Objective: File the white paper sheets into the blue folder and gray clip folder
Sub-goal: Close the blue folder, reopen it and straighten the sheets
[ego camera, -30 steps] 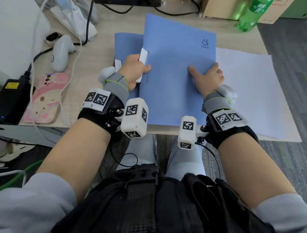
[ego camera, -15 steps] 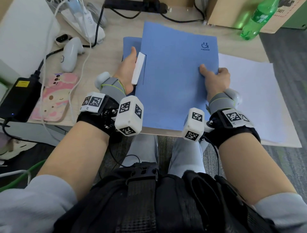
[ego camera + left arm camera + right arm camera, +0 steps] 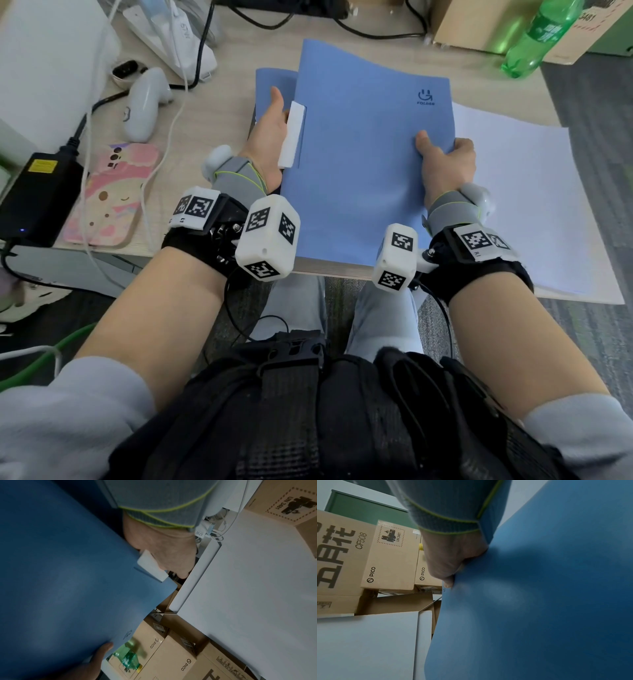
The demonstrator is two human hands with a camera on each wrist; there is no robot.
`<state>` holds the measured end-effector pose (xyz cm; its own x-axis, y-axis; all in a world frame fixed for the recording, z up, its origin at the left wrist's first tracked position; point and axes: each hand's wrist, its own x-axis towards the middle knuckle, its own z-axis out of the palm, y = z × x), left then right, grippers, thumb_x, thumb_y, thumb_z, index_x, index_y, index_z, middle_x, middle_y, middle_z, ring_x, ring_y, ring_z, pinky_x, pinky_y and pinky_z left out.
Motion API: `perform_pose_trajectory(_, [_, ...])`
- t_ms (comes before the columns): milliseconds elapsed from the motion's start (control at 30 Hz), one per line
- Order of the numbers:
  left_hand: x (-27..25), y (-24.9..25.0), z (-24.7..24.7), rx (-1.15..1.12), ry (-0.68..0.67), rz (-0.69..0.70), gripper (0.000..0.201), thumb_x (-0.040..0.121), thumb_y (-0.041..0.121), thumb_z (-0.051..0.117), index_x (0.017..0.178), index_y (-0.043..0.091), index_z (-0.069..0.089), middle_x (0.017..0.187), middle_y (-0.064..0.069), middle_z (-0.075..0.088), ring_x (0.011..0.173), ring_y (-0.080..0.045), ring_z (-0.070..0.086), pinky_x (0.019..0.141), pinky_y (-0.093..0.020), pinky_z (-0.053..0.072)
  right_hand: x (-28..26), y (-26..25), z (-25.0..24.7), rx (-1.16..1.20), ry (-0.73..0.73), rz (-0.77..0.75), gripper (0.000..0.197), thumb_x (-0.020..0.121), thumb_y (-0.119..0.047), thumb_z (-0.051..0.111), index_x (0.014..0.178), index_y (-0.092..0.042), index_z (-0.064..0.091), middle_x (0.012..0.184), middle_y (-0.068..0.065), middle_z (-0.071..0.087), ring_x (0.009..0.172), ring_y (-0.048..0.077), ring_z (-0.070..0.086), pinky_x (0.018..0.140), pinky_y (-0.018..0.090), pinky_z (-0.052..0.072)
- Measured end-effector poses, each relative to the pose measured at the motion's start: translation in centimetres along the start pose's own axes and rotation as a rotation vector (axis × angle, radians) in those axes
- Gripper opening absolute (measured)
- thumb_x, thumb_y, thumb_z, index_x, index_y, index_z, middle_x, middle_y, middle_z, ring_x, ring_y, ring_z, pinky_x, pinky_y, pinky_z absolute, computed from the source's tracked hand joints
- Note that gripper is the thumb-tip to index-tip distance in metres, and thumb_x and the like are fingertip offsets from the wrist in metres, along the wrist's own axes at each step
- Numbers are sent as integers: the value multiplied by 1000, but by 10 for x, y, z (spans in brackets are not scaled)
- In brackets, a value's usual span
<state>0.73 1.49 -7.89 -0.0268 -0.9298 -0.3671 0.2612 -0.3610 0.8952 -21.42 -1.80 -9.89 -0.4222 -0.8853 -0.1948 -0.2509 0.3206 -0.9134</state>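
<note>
Both hands grasp blue folder (image 3: 359, 164): left hand (image 3: 269, 144) spine-side, right hand (image 3: 445, 168) opposite edge.

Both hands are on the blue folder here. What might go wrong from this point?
1. The right hand pinches only the blue folder's right edge; the cover already bows, so it may crease or slip.
2. The white paper sheets overhang the desk edge and could get brushed off.
3. The white slide bar under the left hand might slide off.

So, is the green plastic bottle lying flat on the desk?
No, the green plastic bottle stands upright by the cardboard box, beyond the blue folder.
</note>
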Motion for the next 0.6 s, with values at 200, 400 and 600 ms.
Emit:
perform_pose_trajectory(200, [1, 0, -7, -198, -190, -68, 69, 95, 60, 5, 146, 20, 32, 147, -4, 42, 132, -20, 46, 101, -34, 45, -3, 0, 0, -16, -5, -3, 49, 81, -43, 65, 117, -14, 50, 79, -19, 49, 81, 15, 57, 76, 29, 46])
perform_pose_trajectory(400, [13, -10, -12, 61, 44, 18, 52, 88, 13, 53, 137, 9, 37, 121, -7, 62, 100, -23, 66, 80, -35, 57, -3, -3, 1, -49, -8, -23, 51, 81, -46, 64, 118, -13, 51, 94, -9, 56, 85, 17, 59, 80, 30, 49])
perform_pose_trajectory(600, [3, 2, -18, 240, 217, 94, 43, 82, 3, 53, 125, 1, 50, 127, -16, 60, 112, -31, 62, 90, -43, 54, -4, -22, 9, -175, -58, -144, 49, 85, -39, 64, 124, -12, 51, 113, -2, 58, 91, 15, 55, 75, 23, 40])
